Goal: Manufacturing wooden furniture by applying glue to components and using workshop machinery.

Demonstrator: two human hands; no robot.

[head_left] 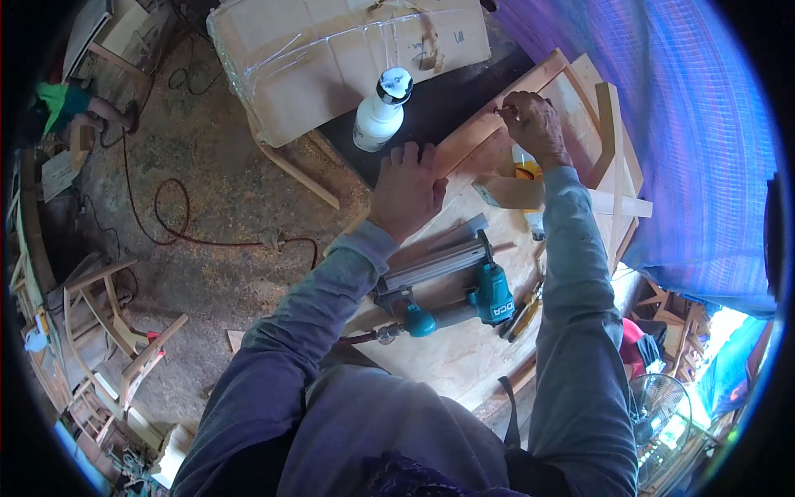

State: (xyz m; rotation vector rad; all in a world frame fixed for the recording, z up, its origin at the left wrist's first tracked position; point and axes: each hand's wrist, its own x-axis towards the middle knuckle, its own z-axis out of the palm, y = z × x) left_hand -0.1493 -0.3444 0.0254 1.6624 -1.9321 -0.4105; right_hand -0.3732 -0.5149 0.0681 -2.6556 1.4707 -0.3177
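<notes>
My left hand (406,192) is closed round the near end of a pale wooden bar (489,124), thumb at one edge and fingers at the other. Farther along that bar, my right hand (537,128) is pinched over its top; a small dark thing shows at the fingertips, too small to name. Beneath my right wrist lie a short wood block (513,192) and a bottle with a yellow label (526,170), partly hidden by my sleeve. A teal nail gun (494,296) lies on the plywood sheet (447,360), its hose running left. Pliers (525,316) rest beside it.
Beyond my left hand stands a white bottle with a black top (379,120), near a large taped cardboard box (348,62). A blue-purple sheet (696,149) hangs at right. An air hose (178,236) curls on the floor; chair frames (124,331) stand left, a fan (660,410) lower right.
</notes>
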